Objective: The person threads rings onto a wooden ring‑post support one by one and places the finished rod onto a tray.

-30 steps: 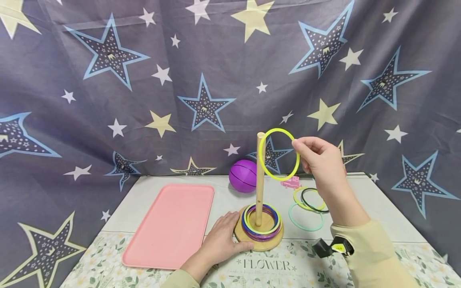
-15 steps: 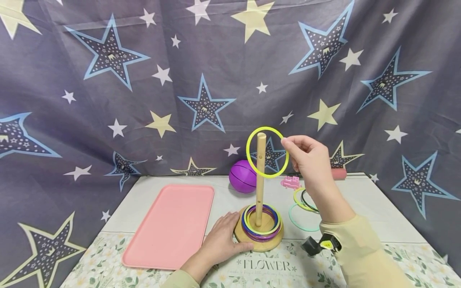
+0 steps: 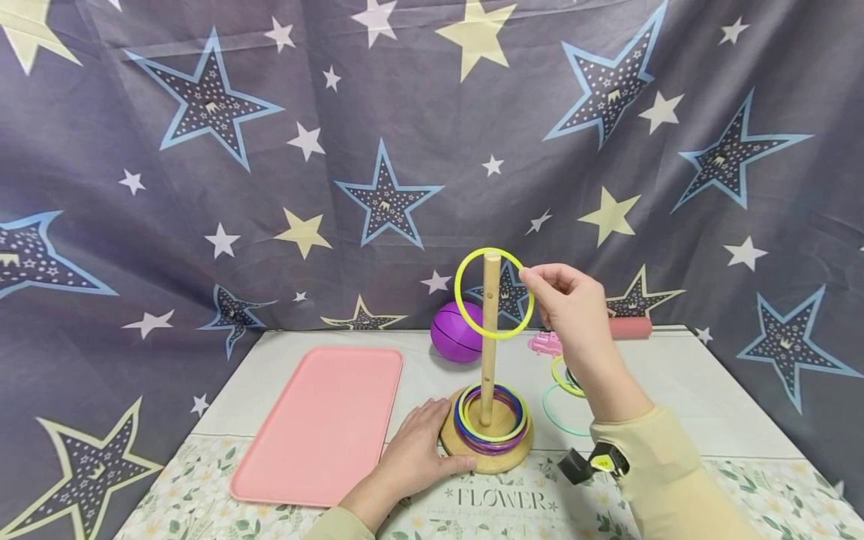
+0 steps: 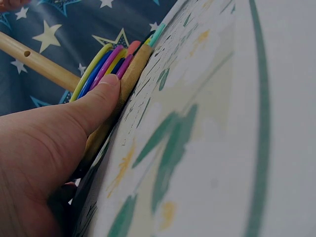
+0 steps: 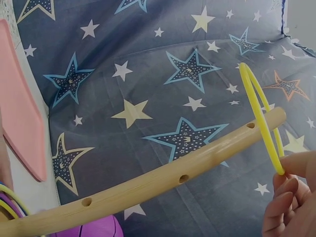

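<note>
A yellow ring [image 3: 458, 292] is pinched at its right side by thumb and fingers of the right hand [image 3: 570, 307]. The ring hangs tilted around the top of a wooden post [image 3: 489, 360]; in the right wrist view, its near side [image 5: 265, 136] crosses in front of the post and its far side passes behind. Several yellow, blue and purple rings [image 3: 489, 438] lie stacked round the post's foot on the round wooden base [image 3: 499, 462]. Beside this base, the left hand [image 3: 413, 454] rests with fingers extended along its left side and thumb [image 4: 101, 98] at its front edge.
A pink tray [image 3: 317, 427] lies left of the stand. Behind are a purple ball [image 3: 454, 334], a small pink toy [image 3: 543, 343] and a red cylinder [image 3: 632, 328]. Loose rings, including a teal ring [image 3: 563, 430], lie right, partly hidden by the right arm. A starry cloth [image 3: 270, 180] hangs behind.
The right hand has carried the yellow ring leftward from beside the post, then slightly down, so it now surrounds the post's top. The left hand has stayed at the base.
</note>
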The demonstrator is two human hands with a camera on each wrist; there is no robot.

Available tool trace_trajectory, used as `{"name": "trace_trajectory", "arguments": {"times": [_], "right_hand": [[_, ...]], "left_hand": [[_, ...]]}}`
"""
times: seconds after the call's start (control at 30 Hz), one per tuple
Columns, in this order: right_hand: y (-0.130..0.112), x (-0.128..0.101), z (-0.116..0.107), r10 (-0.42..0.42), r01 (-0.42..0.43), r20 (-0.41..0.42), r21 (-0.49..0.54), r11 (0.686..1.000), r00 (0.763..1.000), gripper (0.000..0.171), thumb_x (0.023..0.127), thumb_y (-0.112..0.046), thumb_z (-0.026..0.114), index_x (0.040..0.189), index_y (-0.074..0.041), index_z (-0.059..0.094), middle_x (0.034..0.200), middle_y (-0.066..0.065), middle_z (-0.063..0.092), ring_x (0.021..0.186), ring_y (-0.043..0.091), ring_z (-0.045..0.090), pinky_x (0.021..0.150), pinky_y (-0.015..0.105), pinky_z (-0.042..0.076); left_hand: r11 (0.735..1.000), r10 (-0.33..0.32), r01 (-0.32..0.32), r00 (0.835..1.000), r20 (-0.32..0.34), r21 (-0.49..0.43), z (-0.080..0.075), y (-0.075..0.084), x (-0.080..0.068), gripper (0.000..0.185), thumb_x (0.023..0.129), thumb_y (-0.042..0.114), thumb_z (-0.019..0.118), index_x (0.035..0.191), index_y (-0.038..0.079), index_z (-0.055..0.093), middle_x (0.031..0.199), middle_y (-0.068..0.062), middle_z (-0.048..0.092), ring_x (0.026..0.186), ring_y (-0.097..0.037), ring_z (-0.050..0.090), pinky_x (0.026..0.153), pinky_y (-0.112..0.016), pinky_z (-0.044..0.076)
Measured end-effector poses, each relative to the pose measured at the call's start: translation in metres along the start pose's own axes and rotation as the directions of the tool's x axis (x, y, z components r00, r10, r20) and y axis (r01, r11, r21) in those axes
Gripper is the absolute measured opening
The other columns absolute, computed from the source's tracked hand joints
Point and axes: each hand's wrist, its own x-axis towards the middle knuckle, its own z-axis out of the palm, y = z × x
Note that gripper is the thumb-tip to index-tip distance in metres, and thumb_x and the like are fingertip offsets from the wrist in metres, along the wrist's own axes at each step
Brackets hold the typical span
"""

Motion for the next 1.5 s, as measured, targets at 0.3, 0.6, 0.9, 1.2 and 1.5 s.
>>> {"name": "trace_trajectory", "arguments": {"times": [0.3,0.6,0.9,1.2,1.5], "right_hand": [[0.014,-0.004,-0.002,0.038,-0.038,-0.002,-0.017,0.999,0.999,0.036,0.102,-0.038,0.083,0.11,-0.004,0.077,0.072,-0.003,0.053,0.059,0.011,0.046,0.051,0.023,0.043],[0.03,-0.005,-0.003,0.078,-0.078,-0.012,-0.031,0.996,0.997,0.032,0.102,-0.034,0.084,0.109,-0.003,0.078,0.075,-0.003,0.055,0.059,0.01,0.046,0.05,0.024,0.041],[0.041,-0.01,-0.004,0.122,-0.123,-0.013,-0.04,0.992,0.992,0.033,0.101,-0.034,0.085,0.108,-0.002,0.078,0.072,-0.004,0.054,0.056,0.009,0.048,0.05,0.023,0.044],[0.056,-0.015,-0.006,0.169,-0.17,-0.014,-0.061,0.984,0.985,0.033,0.1,-0.033,0.086,0.107,-0.002,0.077,0.075,0.002,0.061,0.057,0.01,0.048,0.049,0.024,0.039],[0.069,-0.021,-0.008,0.196,-0.194,0.006,-0.111,0.975,0.981,0.033,0.102,-0.033,0.084,0.109,-0.001,0.078,0.072,-0.004,0.054,0.055,0.009,0.043,0.05,0.023,0.037]], "left_hand": [[1.0,0.002,-0.002,1.0,-0.011,0.019,0.002,-0.002,0.001,0.114,0.086,0.069,0.086,0.164,-0.003,0.046,0.166,-0.024,0.05,0.159,-0.044,0.04,0.133,-0.06,0.026],[1.0,0.004,-0.003,1.0,-0.011,0.03,0.003,-0.002,0.001,0.114,0.086,0.07,0.086,0.164,-0.003,0.046,0.165,-0.024,0.05,0.158,-0.044,0.04,0.133,-0.059,0.027],[1.0,-0.006,0.006,1.0,0.003,0.02,0.003,-0.002,0.002,0.115,0.086,0.072,0.084,0.164,-0.003,0.046,0.166,-0.024,0.049,0.159,-0.043,0.039,0.134,-0.059,0.025],[1.0,-0.014,0.014,1.0,0.009,0.016,0.003,-0.004,0.002,0.117,0.086,0.073,0.084,0.165,-0.003,0.045,0.167,-0.024,0.048,0.16,-0.043,0.038,0.134,-0.059,0.025],[1.0,-0.009,0.009,1.0,0.008,0.019,0.002,-0.003,0.002,0.116,0.086,0.073,0.084,0.165,-0.003,0.045,0.167,-0.024,0.049,0.16,-0.043,0.038,0.134,-0.059,0.025]]}}
